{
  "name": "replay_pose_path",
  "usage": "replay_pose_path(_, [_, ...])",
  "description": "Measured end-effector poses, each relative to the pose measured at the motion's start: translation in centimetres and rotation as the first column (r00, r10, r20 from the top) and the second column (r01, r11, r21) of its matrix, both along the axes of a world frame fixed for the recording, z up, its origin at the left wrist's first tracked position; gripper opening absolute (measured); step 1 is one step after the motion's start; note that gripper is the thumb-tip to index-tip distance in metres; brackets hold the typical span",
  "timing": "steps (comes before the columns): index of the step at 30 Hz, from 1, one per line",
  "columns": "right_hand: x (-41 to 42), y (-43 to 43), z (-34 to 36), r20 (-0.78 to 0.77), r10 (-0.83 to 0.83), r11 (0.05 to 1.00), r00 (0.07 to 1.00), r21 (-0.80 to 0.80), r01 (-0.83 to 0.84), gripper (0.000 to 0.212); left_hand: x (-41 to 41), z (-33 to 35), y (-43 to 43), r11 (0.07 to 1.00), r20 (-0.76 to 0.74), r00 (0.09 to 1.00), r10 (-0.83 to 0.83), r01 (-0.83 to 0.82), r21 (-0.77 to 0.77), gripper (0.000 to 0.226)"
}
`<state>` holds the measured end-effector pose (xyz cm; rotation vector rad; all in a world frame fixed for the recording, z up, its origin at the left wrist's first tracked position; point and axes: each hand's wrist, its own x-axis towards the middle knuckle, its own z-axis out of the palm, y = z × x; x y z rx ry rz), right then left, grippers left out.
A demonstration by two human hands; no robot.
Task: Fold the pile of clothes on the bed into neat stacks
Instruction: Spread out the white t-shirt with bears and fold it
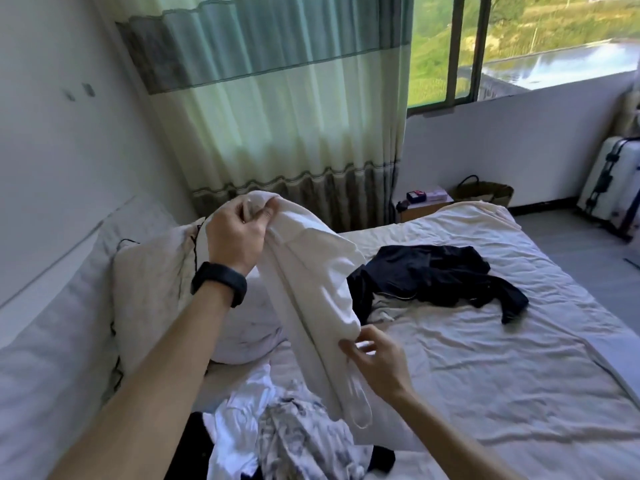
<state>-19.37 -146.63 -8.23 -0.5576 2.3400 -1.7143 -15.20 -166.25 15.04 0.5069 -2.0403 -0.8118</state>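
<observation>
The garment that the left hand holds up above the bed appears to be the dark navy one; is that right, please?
Not quite: in the head view the left hand holds up the white garment above the bed; the dark navy garment lies crumpled on it.

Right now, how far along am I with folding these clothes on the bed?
Barely started: no folded stack shows anywhere on the bed. In hand: the left hand grips a white garment held up by its top, and the right hand pinches its lower edge. Left: a dark garment lies crumpled mid-bed, and a jumbled pile of white, patterned and black clothes sits at the near edge.
</observation>
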Motion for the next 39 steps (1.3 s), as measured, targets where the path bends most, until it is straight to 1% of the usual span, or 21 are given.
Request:
replay_pose_path(3, [-1.1, -0.7, 1.0, -0.049, -0.036, 0.999, 0.998, 0.037, 0.038, 0.020, 2.6, -1.1, -2.5, 0.994, -0.038, 0.996, 0.081, -0.078, 0.081, 0.030])
replay_pose_path(5, [-2.5, -0.4, 2.6, -0.135, -0.093, 0.995, 0.986, 0.033, 0.098, 0.015, 4.9, -2.7, -5.3, 0.981, 0.021, 0.983, 0.181, -0.182, 0.072, 0.032])
replay_pose_path(8, [-4.7, -0.5, 6.6, -0.179, -0.088, 0.995, 0.980, -0.053, 0.079, 0.023, 8.4, -6.4, -9.7, 0.953, 0.170, 0.958, 0.230, -0.257, 0.160, 0.035])
replay_pose_path(11, [-5.7, -2.3, 11.0, -0.262, 0.081, 0.996, 0.962, -0.002, -0.085, 0.021, 10.5, -9.2, -11.3, 0.921, 0.384, 0.912, 0.145, -0.266, 0.283, 0.020])
replay_pose_path(12, [-5.7, -3.1, 12.3, -0.293, 0.146, 0.989, 0.945, 0.020, -0.146, 0.018, 10.8, -9.5, -11.1, 0.915, 0.443, 0.890, 0.103, -0.260, 0.309, 0.026])
replay_pose_path(14, [-5.3, -4.5, 14.6, -0.358, 0.275, 0.961, 0.892, 0.073, -0.267, 0.016, 10.6, -9.3, -10.0, 0.933, 0.487, 0.873, 0.022, -0.193, 0.304, 0.059])
replay_pose_path(16, [-4.6, -5.8, 16.6, -0.415, 0.397, 0.918, 0.819, 0.161, -0.363, 0.018, 9.6, -7.9, -7.6, 0.961, 0.462, 0.878, -0.127, -0.008, 0.278, 0.090])
replay_pose_path(17, [-4.1, -6.3, 17.4, -0.432, 0.446, 0.895, 0.784, 0.208, -0.395, 0.020, 8.8, -7.0, -6.1, 0.956, 0.465, 0.854, -0.233, 0.112, 0.273, 0.099])
replay_pose_path(18, [-3.7, -6.7, 18.0, -0.449, 0.484, 0.875, 0.751, 0.250, -0.414, 0.022, 7.8, -6.3, -4.7, 0.938, 0.477, 0.816, -0.326, 0.215, 0.273, 0.099])
replay_pose_path(19, [-3.3, -6.9, 18.5, -0.470, 0.510, 0.860, 0.720, 0.280, -0.426, 0.022, 6.7, -5.7, -3.6, 0.917, 0.492, 0.777, -0.393, 0.288, 0.276, 0.086])
replay_pose_path(20, [-3.1, -7.0, 19.0, -0.491, 0.525, 0.851, 0.695, 0.295, -0.435, 0.021, 5.8, -5.4, -2.8, 0.907, 0.510, 0.751, -0.421, 0.331, 0.262, 0.062])
replay_pose_path(22, [-3.2, -6.5, 19.5, -0.515, 0.512, 0.858, 0.687, 0.265, -0.441, 0.017, 4.3, -5.1, -2.2, 0.919, 0.493, 0.775, -0.395, 0.333, 0.212, 0.018])
replay_pose_path(25, [-4.2, -3.9, 18.4, -0.452, 0.445, 0.895, 0.773, 0.192, -0.403, 0.029, 3.1, -5.3, -2.6, 0.939, 0.413, 0.843, -0.343, 0.295, 0.178, 0.036])
replay_pose_path(27, [-5.1, -1.6, 16.2, -0.363, 0.477, 0.870, 0.800, 0.324, -0.372, 0.047, 2.4, -5.0, -2.7, 0.948, 0.393, 0.864, -0.316, 0.300, 0.104, 0.038])
replay_pose_path(28, [-5.4, -0.5, 14.7, -0.306, 0.505, 0.833, 0.807, 0.418, -0.362, 0.049, 2.1, -4.7, -2.7, 0.945, 0.380, 0.866, -0.324, 0.319, 0.079, 0.039])
replay_pose_path(30, [-5.6, 1.2, 11.4, -0.216, 0.509, 0.775, 0.833, 0.537, -0.334, 0.029, 1.4, -3.9, -2.7, 0.937, 0.369, 0.867, -0.336, 0.346, 0.039, 0.039])
replay_pose_path(31, [-5.6, 1.8, 10.0, -0.208, 0.481, 0.773, 0.852, 0.558, -0.301, 0.023, 1.1, -3.6, -2.7, 0.940, 0.368, 0.871, -0.324, 0.342, 0.018, 0.040])
replay_pose_path(33, [-5.8, 2.6, 7.8, -0.264, 0.385, 0.810, 0.884, 0.555, -0.187, 0.030, 0.8, -2.8, -2.7, 0.949, 0.406, 0.871, -0.277, 0.315, -0.029, 0.039])
replay_pose_path(35, [-6.7, 3.4, 7.8, -0.340, 0.262, 0.849, 0.903, 0.527, -0.048, 0.025, 1.0, -2.4, -3.6, 0.957, 0.509, 0.832, -0.219, 0.285, -0.053, 0.038])
replay_pose_path(37, [-8.2, 4.2, 9.6, -0.399, 0.189, 0.877, 0.897, 0.479, 0.029, 0.018, 2.0, -2.4, -5.4, 0.969, 0.632, 0.760, -0.149, 0.238, -0.058, 0.031])
replay_pose_path(39, [-9.6, 4.5, 11.9, -0.463, 0.172, 0.903, 0.870, 0.427, 0.049, 0.011, 3.2, -2.9, -7.7, 0.968, 0.713, 0.672, -0.200, 0.249, 0.036, 0.027])
